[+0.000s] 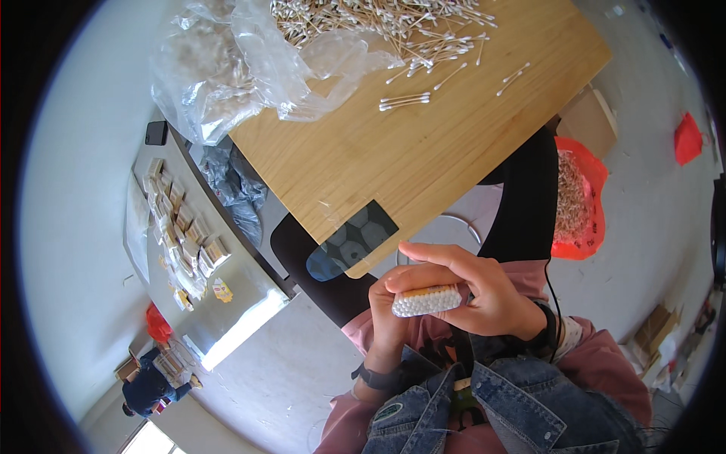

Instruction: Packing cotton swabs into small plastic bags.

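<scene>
Above my lap, a small pack of cotton swabs (427, 302) is held with its white cotton tips facing me; a yellow strip shows along its upper edge. My left hand (387, 316) closes round the pack's left end. From the other side my right hand (495, 293) grips its right end, with the index finger reaching over the top. Fingers hide most of the pack's body. Beyond my hands, the wooden table (378, 163) carries a heap of loose cotton swabs (363, 23), several of them scattered singly toward the right.
A clear plastic bag (215, 72) of swabs lies at the table's far left. A dark patterned pad (363, 238) covers the near corner. On the left, a side table (246, 303) holds many packs (181, 234). A red bag (590, 227) of swabs stands right. Another person (147, 386) works far left.
</scene>
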Demonstrator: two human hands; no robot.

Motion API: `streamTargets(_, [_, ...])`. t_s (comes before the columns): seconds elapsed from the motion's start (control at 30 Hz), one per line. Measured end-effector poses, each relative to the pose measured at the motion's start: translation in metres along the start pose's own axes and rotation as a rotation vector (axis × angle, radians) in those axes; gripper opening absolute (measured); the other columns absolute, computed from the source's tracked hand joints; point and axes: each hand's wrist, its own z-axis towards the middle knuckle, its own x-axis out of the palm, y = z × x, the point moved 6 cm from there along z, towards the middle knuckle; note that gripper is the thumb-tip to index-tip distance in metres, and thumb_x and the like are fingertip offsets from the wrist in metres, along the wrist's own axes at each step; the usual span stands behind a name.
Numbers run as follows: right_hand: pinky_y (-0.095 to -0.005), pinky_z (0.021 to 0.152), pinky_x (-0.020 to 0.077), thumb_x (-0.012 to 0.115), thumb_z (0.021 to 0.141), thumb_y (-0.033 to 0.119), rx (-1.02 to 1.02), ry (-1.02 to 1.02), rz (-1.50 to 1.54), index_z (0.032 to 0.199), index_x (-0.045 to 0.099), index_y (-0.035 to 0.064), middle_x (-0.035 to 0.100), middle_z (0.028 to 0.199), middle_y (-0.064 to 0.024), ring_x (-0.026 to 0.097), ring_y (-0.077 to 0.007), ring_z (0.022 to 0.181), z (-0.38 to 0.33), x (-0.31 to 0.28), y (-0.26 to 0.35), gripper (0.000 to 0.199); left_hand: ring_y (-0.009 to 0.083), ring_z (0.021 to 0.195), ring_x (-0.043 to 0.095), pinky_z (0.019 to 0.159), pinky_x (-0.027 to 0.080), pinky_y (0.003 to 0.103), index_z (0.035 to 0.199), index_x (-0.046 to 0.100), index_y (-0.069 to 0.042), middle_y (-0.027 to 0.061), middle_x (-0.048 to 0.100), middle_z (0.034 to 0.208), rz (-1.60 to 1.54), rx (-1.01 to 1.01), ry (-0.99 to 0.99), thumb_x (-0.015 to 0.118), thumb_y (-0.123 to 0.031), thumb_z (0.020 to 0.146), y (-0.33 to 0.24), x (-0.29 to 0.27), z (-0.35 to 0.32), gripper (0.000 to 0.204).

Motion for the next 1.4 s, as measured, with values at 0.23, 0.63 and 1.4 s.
streamTargets(0.23, [-0.0295, 0.09, 0.0489, 0.056, 0.08, -0.009, 0.04, 0.011, 0.037, 0.146, 0.035, 0.0097, 0.066, 0.121, -0.0106, 0.064, -0.0222, 0.111, -0.002, 0.0, -0.004, 0.071, 0.0087, 0.081, 0.063, 0.07, 0.051, 0.022, 0.098, 0.068, -0.002, 0.0022, 0.067, 0.092, 0.104, 0.023, 0.111, 0.063, -0.002, 0.089, 0.022, -0.015, 0.003, 0.009])
streamTargets(0.63, [-0.0316, 0.092, 0.0489, 0.058, 0.076, -0.011, 0.031, 0.0, -0.03, 0.143, 0.04, 0.0094, 0.067, 0.119, -0.0092, 0.064, -0.0246, 0.109, -0.003, -0.002, -0.002, 0.073, 0.0103, 0.084, 0.065, 0.073, 0.052, 0.024, 0.097, 0.07, -0.001, 0.0042, 0.071, 0.093, 0.024, -0.032, 0.033, 0.066, -0.001, 0.087, 0.011, -0.008, -0.001, 0.011])
streamTargets(1.4, [-0.0427, 0.106, 0.0405, 0.065, 0.073, -0.006, -0.093, 0.03, -0.153, 0.145, 0.04, 0.0113, 0.06, 0.13, -0.0076, 0.053, -0.0306, 0.123, 0.0, 0.0, 0.001, 0.078, 0.0122, 0.09, 0.064, 0.079, 0.052, 0.025, 0.107, 0.069, 0.001, 0.0069, 0.07, 0.1, 0.019, 0.049, 0.045, 0.063, 0.003, 0.087, -0.01, -0.004, 0.007, 0.021])
